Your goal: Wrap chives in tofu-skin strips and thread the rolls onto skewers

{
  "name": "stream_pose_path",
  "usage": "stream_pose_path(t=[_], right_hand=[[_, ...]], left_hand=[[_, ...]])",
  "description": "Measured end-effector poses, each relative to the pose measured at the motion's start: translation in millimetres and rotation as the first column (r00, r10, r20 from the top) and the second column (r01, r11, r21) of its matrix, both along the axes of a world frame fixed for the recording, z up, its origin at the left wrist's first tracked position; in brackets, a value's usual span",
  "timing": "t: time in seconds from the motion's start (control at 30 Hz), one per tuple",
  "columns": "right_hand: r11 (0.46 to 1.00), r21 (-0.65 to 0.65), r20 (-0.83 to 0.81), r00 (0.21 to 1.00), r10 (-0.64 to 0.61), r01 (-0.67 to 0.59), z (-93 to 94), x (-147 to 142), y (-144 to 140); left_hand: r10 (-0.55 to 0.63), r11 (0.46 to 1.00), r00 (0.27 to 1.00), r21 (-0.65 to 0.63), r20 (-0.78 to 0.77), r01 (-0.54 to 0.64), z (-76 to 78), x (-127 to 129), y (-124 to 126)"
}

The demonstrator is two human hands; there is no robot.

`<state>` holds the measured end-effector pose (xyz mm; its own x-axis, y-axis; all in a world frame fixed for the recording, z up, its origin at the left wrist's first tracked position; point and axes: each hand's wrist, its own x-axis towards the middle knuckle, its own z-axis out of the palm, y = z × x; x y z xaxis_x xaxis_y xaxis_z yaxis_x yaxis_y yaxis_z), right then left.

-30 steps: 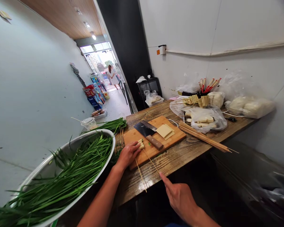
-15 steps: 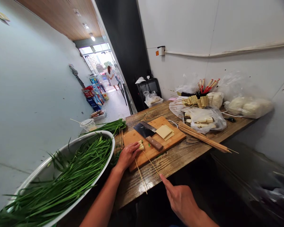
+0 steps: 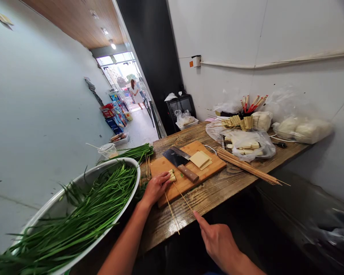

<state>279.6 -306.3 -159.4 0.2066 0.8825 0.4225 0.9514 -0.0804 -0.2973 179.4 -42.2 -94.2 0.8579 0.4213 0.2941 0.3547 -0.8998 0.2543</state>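
Note:
Near the front left edge of the wooden cutting board (image 3: 210,167), my left hand (image 3: 155,188) has its fingers closed over several small pale yellow rolls (image 3: 172,176). The rolls look like rolled tofu sheets with green bits at the ends. My right hand (image 3: 219,240) pinches the rear end of a thin bamboo skewer (image 3: 184,198), whose far end meets the rolls. Another skewer (image 3: 172,214) sticks out from below my left hand over the table edge. A cleaver (image 3: 172,157) and a stack of square yellow sheets (image 3: 199,159) lie on the board.
A large white basin (image 3: 138,179) of long green chives (image 3: 100,214) stands at left. Bundled skewers (image 3: 248,168), a plastic bag with pale pieces (image 3: 248,147) and filled skewers (image 3: 237,122) lie right on the wooden table (image 3: 157,233). A person (image 3: 136,93) stands by the far doorway.

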Motion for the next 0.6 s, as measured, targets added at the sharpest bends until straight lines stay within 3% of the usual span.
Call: stream_pose_path(t=[0.2,0.6], right_hand=[[1.0,0.015,-0.01,1.0,0.014,-0.014,0.0,-0.7,-3.9],[1.0,-0.029,-0.022,1.0,-0.002,0.002,0.5,-0.2,0.6]], left_hand=[[0.076,0.997,0.997,-0.007,-0.02,-0.076,1.7,0.2,-2.5],[0.021,1.0,1.0,-0.011,0.003,-0.021,1.4,1.0,0.1]])
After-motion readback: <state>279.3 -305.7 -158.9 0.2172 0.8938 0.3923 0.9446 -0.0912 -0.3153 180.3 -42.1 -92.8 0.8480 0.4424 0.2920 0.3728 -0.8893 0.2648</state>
